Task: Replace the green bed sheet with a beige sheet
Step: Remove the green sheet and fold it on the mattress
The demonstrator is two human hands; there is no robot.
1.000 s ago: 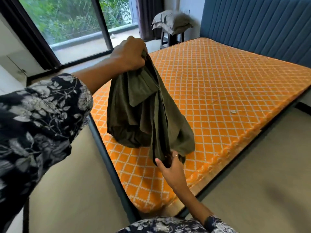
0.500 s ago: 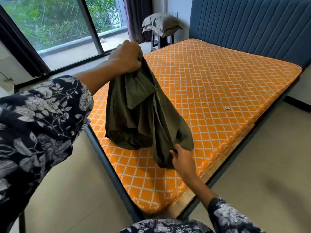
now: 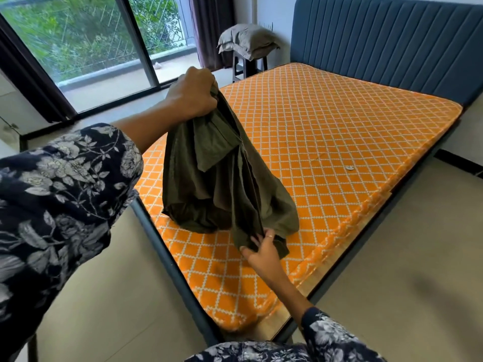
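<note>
The green bed sheet (image 3: 219, 178) hangs bunched in folds, its lower part resting on the bare orange mattress (image 3: 339, 131) near the bed's foot corner. My left hand (image 3: 192, 94) grips the gathered top of the sheet, raised above the mattress. My right hand (image 3: 264, 253) pinches a hanging lower edge of the sheet close to the mattress surface. No beige sheet is in view.
A blue padded headboard (image 3: 386, 40) stands at the far end. A stool with grey pillows (image 3: 248, 41) sits beside the bed's far left corner. Glass doors (image 3: 86, 40) fill the left wall. A small pale speck (image 3: 349, 167) lies on the mattress. Beige floor surrounds the bed.
My right hand shifted along the lower edge of the sheet and now pinches it lower down. The sheet's bottom has settled onto the mattress. My left hand keeps its hold.
</note>
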